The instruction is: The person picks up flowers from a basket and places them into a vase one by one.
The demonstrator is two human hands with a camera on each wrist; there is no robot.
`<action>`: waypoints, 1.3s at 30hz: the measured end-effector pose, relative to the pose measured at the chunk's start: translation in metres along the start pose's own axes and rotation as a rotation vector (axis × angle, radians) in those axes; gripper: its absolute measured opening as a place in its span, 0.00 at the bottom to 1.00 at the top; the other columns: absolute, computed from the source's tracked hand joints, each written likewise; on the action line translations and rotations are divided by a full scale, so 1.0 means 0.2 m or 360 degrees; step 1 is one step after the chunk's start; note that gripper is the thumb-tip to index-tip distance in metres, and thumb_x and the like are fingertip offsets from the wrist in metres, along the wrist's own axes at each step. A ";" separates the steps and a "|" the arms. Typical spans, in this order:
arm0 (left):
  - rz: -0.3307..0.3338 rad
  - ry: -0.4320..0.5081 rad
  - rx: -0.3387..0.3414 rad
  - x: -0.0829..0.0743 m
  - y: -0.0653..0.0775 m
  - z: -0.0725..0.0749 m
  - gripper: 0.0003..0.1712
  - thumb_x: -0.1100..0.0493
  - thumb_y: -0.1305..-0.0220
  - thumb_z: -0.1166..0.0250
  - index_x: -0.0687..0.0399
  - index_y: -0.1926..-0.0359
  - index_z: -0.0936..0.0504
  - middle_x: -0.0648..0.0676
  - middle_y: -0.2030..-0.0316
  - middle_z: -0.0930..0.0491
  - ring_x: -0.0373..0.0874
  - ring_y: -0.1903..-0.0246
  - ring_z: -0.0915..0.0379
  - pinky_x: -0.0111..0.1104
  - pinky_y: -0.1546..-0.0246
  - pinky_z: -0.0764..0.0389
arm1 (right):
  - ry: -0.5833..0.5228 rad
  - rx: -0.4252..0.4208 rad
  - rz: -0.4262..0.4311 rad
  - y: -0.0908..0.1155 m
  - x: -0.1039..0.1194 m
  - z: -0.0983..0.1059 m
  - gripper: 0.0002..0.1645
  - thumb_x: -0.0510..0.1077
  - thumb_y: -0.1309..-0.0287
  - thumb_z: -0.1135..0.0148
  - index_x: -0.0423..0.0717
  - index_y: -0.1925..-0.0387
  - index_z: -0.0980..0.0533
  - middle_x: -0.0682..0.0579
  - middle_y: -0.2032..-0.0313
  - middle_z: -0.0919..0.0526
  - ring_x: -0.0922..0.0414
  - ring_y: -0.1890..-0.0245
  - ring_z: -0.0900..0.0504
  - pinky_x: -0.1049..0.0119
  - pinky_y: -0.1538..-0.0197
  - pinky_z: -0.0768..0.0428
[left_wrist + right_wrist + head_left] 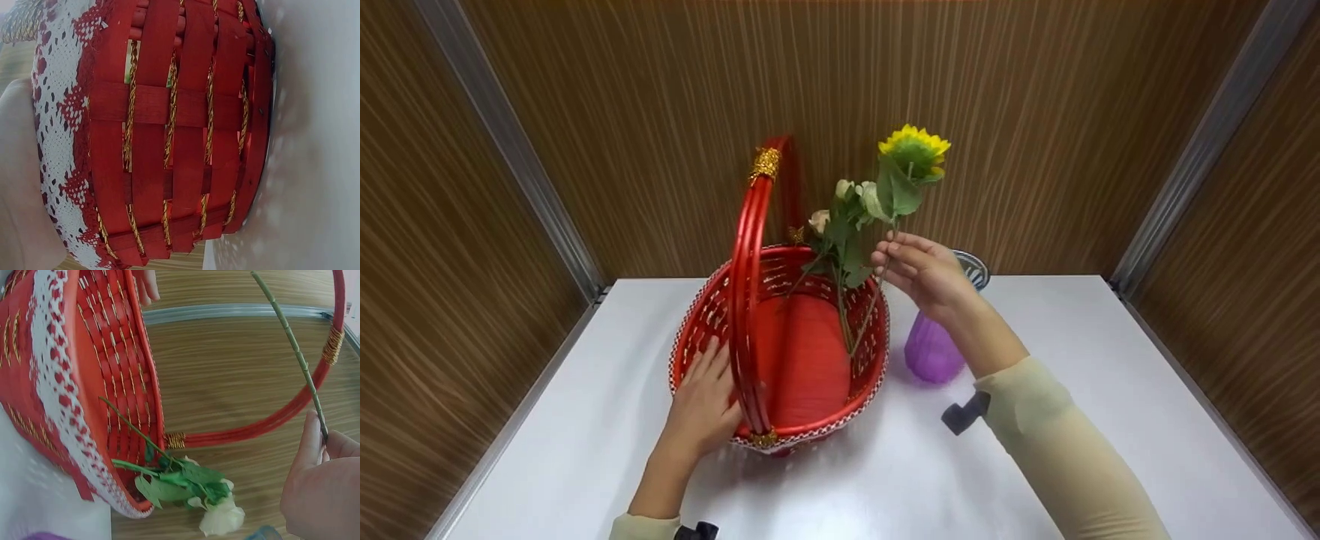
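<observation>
A yellow sunflower (915, 154) with green leaves is pinched by its long stem (292, 340) between the thumb and fingers of my right hand (930, 277), at the right of the red woven basket (795, 430). In the right wrist view the stem's lower end hangs free in the air. White roses (222, 517) with green leaves lean on the basket's far rim, their stems inside it. My left hand (706, 405) rests over the basket's near left rim beside the handle (746, 300), its fingers extended inside; the left wrist view shows the white lace edging (64, 129) there.
Behind my right hand stands a purple vase (934, 352), its upper part largely hidden by the hand. The white table (1035, 465) carries everything, with wood-grain panels (660, 112) at the back and both sides. The basket's tall handle arches over its middle.
</observation>
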State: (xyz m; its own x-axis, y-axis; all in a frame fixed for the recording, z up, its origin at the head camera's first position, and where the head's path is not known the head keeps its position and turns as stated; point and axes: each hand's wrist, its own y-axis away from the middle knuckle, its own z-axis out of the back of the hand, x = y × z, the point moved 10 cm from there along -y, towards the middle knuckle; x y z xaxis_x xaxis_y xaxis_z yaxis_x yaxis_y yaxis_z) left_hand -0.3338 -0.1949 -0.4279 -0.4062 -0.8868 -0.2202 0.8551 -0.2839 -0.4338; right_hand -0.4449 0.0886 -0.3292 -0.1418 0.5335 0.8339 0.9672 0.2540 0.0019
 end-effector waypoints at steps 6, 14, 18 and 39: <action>0.0003 0.0006 0.0022 -0.01 0.00 -0.01 0.38 0.48 0.34 0.47 0.59 0.27 0.36 0.63 0.29 0.35 0.61 0.25 0.51 0.54 0.27 0.44 | -0.0080 -0.0081 0.0005 0.03 0.06 0.09 0.10 0.31 0.34 0.43 0.36 0.52 0.26 0.44 0.61 0.13 0.53 0.60 0.12 0.60 0.43 0.18; 0.0022 -0.0001 0.0039 0.00 0.01 -0.03 0.38 0.50 0.35 0.46 0.61 0.27 0.35 0.63 0.29 0.35 0.61 0.25 0.51 0.54 0.27 0.45 | -0.0132 -0.0119 0.0001 0.06 0.11 0.18 0.15 0.31 0.35 0.41 0.35 0.48 0.28 0.45 0.61 0.13 0.54 0.62 0.12 0.63 0.48 0.16; 0.0023 0.0006 0.0044 0.00 0.01 -0.03 0.38 0.50 0.35 0.46 0.61 0.27 0.36 0.62 0.28 0.36 0.61 0.25 0.51 0.54 0.27 0.45 | -0.0136 -0.0140 0.0026 0.07 0.14 0.22 0.13 0.31 0.35 0.41 0.36 0.50 0.28 0.45 0.62 0.14 0.54 0.63 0.12 0.63 0.51 0.15; 0.0011 -0.0006 -0.0013 0.00 0.00 0.00 0.38 0.45 0.32 0.47 0.60 0.27 0.34 0.63 0.29 0.34 0.61 0.25 0.51 0.54 0.26 0.47 | -0.0086 -0.0307 0.0177 0.12 0.34 0.46 0.16 0.33 0.38 0.37 0.38 0.49 0.27 0.47 0.63 0.13 0.56 0.61 0.13 0.66 0.51 0.15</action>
State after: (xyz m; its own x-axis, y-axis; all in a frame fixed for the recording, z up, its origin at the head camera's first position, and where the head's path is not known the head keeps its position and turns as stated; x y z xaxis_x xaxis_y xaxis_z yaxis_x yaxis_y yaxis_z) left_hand -0.3332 -0.1944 -0.4272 -0.3991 -0.8902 -0.2198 0.8552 -0.2750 -0.4393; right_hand -0.4499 0.2049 -0.3239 -0.0383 0.5931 0.8042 0.9991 0.0350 0.0218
